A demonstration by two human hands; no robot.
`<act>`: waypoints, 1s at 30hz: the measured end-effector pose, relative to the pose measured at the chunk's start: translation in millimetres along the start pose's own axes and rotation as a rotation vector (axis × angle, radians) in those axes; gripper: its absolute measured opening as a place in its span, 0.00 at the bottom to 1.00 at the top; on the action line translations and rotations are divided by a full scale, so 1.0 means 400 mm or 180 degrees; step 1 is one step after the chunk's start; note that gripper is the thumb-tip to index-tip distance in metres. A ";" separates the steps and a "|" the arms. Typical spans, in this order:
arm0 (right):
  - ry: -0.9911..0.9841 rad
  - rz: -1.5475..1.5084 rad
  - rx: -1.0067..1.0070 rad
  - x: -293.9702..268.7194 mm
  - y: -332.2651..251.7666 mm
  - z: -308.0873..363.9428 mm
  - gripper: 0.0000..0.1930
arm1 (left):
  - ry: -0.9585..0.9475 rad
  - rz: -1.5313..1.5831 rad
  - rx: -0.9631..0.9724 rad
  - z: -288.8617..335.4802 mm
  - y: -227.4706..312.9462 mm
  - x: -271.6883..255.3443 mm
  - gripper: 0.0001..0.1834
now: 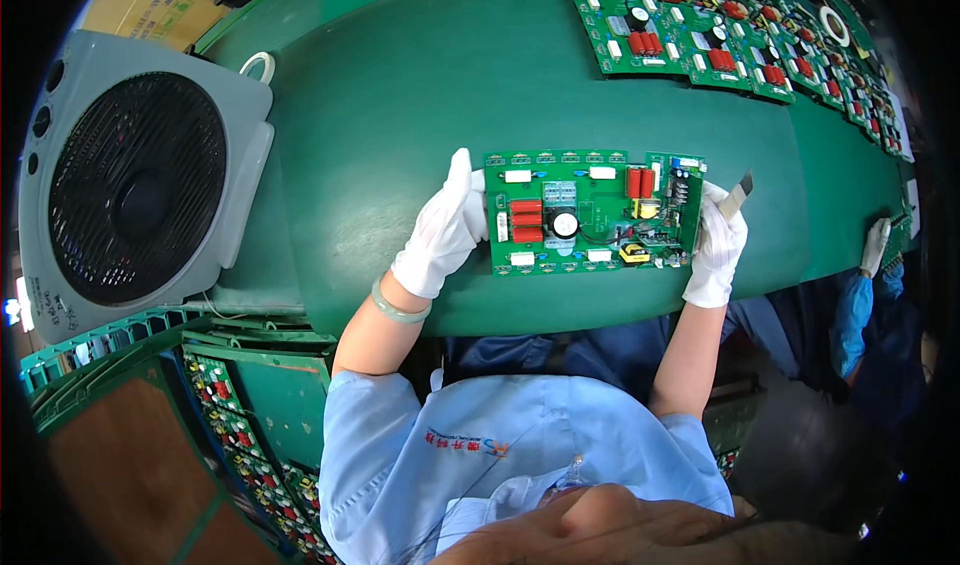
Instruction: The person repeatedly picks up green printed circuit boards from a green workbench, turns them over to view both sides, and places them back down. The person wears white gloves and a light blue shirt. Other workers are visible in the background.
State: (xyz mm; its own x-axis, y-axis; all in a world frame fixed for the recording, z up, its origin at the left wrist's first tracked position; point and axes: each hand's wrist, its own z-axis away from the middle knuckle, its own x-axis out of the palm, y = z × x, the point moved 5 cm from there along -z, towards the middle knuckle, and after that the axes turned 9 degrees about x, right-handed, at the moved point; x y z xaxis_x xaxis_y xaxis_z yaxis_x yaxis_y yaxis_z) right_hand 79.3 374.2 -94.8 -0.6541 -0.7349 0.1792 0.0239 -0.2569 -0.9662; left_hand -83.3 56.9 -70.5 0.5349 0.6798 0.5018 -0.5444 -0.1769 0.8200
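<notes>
Over the green tabletop [380, 95], a populated circuit board [597, 205] is spanning both gloved hands: the left hand [447, 230], thumb raised, is holding its left edge; the right hand [718, 250] is clasping its right edge plus a flat metal blade [738, 196], which, slipping, could scratch components.

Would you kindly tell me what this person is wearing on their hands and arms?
The left hand and right hand both wear plain white gloves reaching the wrists. A pale greenish bangle circles the left arm just past the glove. Both forearms are otherwise bare up to short, light-blue sleeves.
</notes>
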 end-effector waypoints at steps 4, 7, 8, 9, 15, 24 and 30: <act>0.0040 0.0020 -0.0004 0.001 -0.004 0.005 0.13 | -0.0003 0.0191 -0.0020 0.004 0.012 0.018 0.47; 0.0128 0.0111 -0.0011 0.008 -0.012 0.010 0.12 | 0.0011 0.0122 0.0038 0.003 0.011 0.018 0.48; 0.0142 0.0160 0.0003 0.012 -0.015 0.011 0.11 | 0.0031 0.0135 0.0048 0.002 0.009 0.015 0.48; 0.0182 0.0164 0.0009 0.014 -0.015 0.010 0.11 | -0.0030 0.0146 0.0031 0.001 0.008 0.011 0.47; 0.0201 0.0444 -0.0142 0.041 -0.040 0.015 0.11 | 0.0324 -0.0186 0.0134 0.003 0.000 0.002 0.43; 0.0282 0.0871 -0.0387 0.057 -0.054 0.017 0.12 | 0.0935 -0.2184 0.0668 0.016 0.057 -0.012 0.24; 0.0558 0.1337 -0.0094 0.068 -0.044 -0.001 0.15 | 0.0983 -0.4038 0.2203 0.013 0.134 0.003 0.23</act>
State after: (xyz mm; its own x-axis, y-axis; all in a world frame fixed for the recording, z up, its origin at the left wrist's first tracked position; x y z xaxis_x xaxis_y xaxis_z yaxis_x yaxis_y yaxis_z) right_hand 60.8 359.0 -72.8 -0.7105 -0.6535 -0.2611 0.2946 0.0608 -0.9537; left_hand -108.4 44.3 -24.6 0.2031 0.7416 -0.6394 0.6287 0.4018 0.6658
